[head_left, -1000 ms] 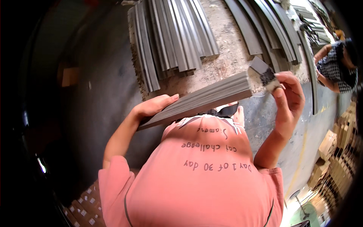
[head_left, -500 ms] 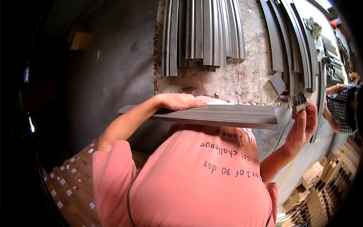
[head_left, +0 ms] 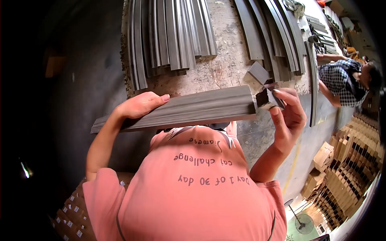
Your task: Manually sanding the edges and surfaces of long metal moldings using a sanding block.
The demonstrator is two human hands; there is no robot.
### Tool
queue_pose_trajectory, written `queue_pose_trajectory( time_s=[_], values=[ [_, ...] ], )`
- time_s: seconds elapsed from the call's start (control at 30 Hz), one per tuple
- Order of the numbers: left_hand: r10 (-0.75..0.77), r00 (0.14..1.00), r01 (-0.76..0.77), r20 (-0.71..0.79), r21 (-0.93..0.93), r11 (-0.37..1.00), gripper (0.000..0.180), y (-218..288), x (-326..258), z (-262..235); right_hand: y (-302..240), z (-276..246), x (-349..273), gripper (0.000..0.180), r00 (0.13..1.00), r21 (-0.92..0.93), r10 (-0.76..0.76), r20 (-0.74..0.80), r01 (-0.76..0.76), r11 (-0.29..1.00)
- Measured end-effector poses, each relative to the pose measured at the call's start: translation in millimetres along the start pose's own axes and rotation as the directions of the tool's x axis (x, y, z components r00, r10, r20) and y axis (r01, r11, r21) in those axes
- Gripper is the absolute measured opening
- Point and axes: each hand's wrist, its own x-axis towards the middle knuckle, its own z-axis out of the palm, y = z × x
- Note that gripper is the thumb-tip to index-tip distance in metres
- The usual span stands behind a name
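A grey wood-grain moulding strip [head_left: 201, 103] lies crosswise in front of my body, its right end slightly raised. My left hand [head_left: 138, 106] is closed round it towards its left end, the thumb on top. Beside the right end, my right hand [head_left: 291, 114] pinches a small square piece [head_left: 270, 99] with a dark, rough face and pale edges between thumb and fingers. Whether this piece touches the strip's end, I cannot tell. A flat grey diamond-shaped offcut [head_left: 258, 72] rests on the worktable [head_left: 229, 34] just beyond it.
Several long grey mouldings [head_left: 171, 36] are stacked on the table at the far left, with another group [head_left: 269, 36] further right. To the right stands a person in a checked garment [head_left: 341, 76]. Cartons [head_left: 323, 156], stacked boards [head_left: 350, 168] and a fan [head_left: 303, 223] are at the lower right.
My right hand has brought the small piece from apart on the right to the strip's right end. That end has tilted up, and the whole view has shifted.
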Motion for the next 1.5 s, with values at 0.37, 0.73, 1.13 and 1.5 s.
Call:
queue_pose_trajectory(
  time_s=[0.37, 0.73, 1.13, 1.5],
  values=[
    [-0.013, 1.0, 0.013, -0.026, -0.009, 1.0, 0.071, 3, -3, 11, 3, 7, 4, 0.03, 0.995, -0.135, -0.102, 0.018, 0.104, 0.985],
    [0.012, 0.999, -0.019, -0.05, -0.145, 0.989, 0.067, -8, -7, 16, 4, 9, 8, 0.031, 0.989, -0.067, -0.15, 0.002, 0.15, 0.986],
    [0.015, 0.999, -0.016, -0.029, -0.038, 0.999, 0.069, -7, -9, 14, -1, 6, 18, 0.029, 0.964, -0.024, -0.18, 0.198, 0.189, 0.982],
    [0.049, 0.995, -0.051, -0.084, -0.022, 0.998, 0.066, -8, -8, 16, 0, 12, 20, 0.028, 0.972, -0.107, -0.108, 0.21, 0.132, 0.985]
  ],
)
